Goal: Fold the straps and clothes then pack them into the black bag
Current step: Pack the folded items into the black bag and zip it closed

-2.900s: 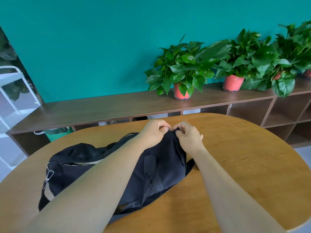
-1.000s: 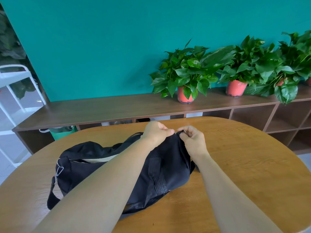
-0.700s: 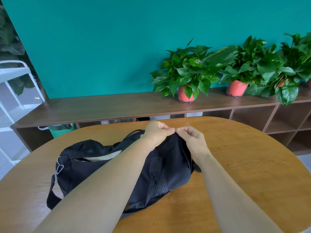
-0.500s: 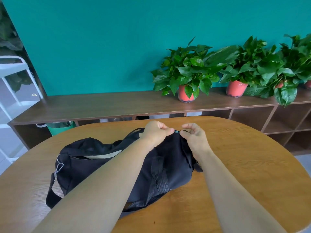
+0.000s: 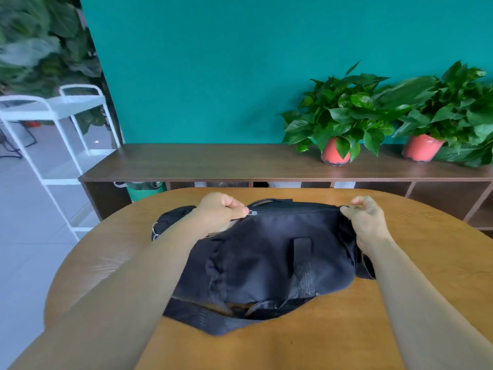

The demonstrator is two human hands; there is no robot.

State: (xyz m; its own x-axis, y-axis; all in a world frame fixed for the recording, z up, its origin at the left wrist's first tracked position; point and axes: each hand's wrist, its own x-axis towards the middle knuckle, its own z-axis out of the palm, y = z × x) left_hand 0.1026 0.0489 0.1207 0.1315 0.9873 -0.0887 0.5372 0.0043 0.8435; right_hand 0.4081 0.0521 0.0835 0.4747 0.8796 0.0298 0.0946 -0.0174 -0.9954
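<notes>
Lying on the wooden tabletop (image 5: 400, 329), the black bag (image 5: 266, 252) has its zipper pull (image 5: 252, 212) pinched by the left hand (image 5: 218, 213), while the right hand (image 5: 369, 222) grips the fabric at the bag's right end.

Bag (image 5: 266, 257) on table (image 5: 400, 329); shelf (image 5: 213, 161) behind; plants (image 5: 344, 113) on shelf, right.

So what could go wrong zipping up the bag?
The zipper pull pinched by the left hand could snag the pale fabric peeking out at the unzipped part. If the right hand loses its pinch on the end of the black bag, the bag may bunch up and the zip may jam.
</notes>
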